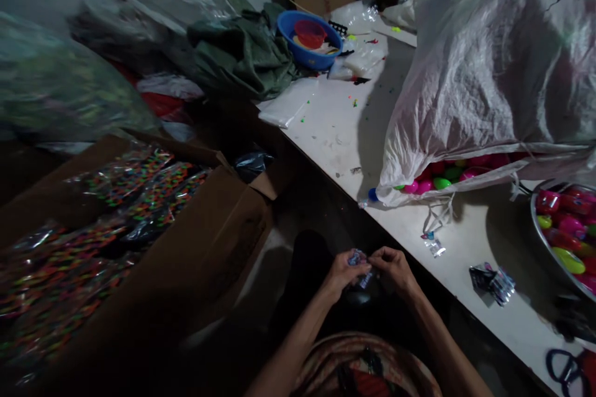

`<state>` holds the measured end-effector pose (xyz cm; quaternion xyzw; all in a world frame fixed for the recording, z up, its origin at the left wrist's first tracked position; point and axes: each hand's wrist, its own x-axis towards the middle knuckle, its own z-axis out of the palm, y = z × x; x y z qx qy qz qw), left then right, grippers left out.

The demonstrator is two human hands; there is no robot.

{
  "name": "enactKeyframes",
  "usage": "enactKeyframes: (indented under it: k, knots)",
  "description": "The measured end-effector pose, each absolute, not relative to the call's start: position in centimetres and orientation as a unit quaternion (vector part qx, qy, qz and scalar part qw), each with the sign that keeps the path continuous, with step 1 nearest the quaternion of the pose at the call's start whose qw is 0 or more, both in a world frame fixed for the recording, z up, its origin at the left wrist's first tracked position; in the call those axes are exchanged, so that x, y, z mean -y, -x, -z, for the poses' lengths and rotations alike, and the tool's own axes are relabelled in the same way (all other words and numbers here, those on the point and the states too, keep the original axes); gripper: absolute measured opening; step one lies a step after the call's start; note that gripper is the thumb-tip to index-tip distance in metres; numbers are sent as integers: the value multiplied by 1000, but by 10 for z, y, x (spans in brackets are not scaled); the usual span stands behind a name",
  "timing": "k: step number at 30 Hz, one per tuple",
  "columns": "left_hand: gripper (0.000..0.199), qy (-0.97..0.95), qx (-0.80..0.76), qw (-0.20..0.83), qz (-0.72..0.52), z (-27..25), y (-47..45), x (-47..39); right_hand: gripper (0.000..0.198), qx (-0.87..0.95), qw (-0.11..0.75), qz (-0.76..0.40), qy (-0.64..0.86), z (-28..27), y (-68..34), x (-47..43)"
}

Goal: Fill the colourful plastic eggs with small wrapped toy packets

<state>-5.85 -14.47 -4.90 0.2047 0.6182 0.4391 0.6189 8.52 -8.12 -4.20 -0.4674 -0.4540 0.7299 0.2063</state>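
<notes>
Above my lap, my left hand (343, 273) is closed around small shiny printed packets (365, 280), bluish-purple in colour. Right beside it, the fingertips of my right hand (392, 265) are pinched together at the edge of the same packets. How many packets there are, and whether they are joined, is too small to tell. On the table to the right lie a silvery packet (435, 245) and a small pile of dark and silver packets (493, 284).
A large white sack (470, 74) of colourful plastic eggs rests on the white table (326, 136), near a metal bowl (535, 229) of similar pieces. Dark-handled scissors (564, 365) lie lower right. Left stands a cardboard box (209, 242) of bagged colourful pieces. A blue basin (316, 62) sits farther back.
</notes>
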Motion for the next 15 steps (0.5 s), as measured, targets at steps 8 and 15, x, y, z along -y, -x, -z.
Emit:
enactKeyframes:
  k: [8,15]
  knots:
    - [33,-196,-614,605,-467,35,48,128,24,506,262,-661,488,31,-100,74]
    - [41,-214,-635,532,-518,20,45,77,24,697,269,-416,518,-24,-114,-29]
